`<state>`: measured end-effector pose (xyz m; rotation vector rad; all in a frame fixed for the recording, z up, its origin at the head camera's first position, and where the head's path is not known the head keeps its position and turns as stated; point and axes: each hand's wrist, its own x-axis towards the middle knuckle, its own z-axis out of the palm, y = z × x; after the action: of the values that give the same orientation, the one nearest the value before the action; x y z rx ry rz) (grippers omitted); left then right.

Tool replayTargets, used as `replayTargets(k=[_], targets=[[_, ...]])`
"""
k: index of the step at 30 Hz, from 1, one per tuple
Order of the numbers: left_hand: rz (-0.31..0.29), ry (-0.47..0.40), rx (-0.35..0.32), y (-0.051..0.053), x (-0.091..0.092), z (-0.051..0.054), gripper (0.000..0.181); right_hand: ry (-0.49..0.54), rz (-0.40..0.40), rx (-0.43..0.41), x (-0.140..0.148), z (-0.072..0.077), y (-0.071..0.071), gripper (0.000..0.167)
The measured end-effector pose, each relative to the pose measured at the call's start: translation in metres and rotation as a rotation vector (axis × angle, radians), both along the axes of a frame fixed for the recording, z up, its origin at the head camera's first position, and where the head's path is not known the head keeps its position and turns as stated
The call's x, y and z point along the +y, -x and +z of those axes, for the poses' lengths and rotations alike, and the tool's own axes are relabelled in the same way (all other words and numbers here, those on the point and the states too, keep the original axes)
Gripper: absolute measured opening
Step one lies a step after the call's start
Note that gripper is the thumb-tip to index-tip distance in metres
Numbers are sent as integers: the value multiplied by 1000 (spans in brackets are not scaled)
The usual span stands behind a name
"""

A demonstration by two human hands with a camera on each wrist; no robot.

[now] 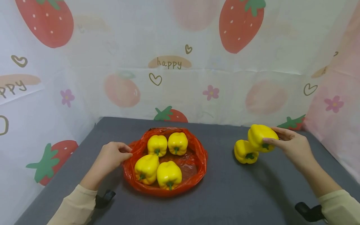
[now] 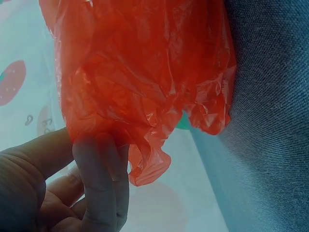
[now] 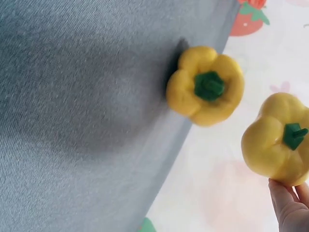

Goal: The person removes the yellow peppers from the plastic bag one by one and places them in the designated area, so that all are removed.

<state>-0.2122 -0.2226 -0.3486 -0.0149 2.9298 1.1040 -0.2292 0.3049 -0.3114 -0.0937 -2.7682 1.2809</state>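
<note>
My left hand pinches the left edge of a red plastic bag, whose mouth is spread wide on the table. In the left wrist view, thumb and fingers meet at the crumpled side of the bag. Several yellow bell peppers with green stems lie inside, mostly toward its left. Over on the right, my right hand grips another yellow bell pepper above the table. A further bell pepper rests on the table just left of and below the held one; the right wrist view shows both.
A dark grey cloth covers the table. White fabric printed with strawberries, hearts and flowers encloses the back and sides. Black straps sit at both wrists.
</note>
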Motion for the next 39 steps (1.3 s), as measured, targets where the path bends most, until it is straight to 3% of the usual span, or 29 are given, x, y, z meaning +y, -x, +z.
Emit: replayTargets(k=[16, 39], targets=[[-2, -1, 1, 0, -1, 2, 23, -50, -51, -10, 31, -6, 5, 84], [3, -3, 3, 1, 0, 0, 21, 14, -35, -97, 66, -41, 16, 88]])
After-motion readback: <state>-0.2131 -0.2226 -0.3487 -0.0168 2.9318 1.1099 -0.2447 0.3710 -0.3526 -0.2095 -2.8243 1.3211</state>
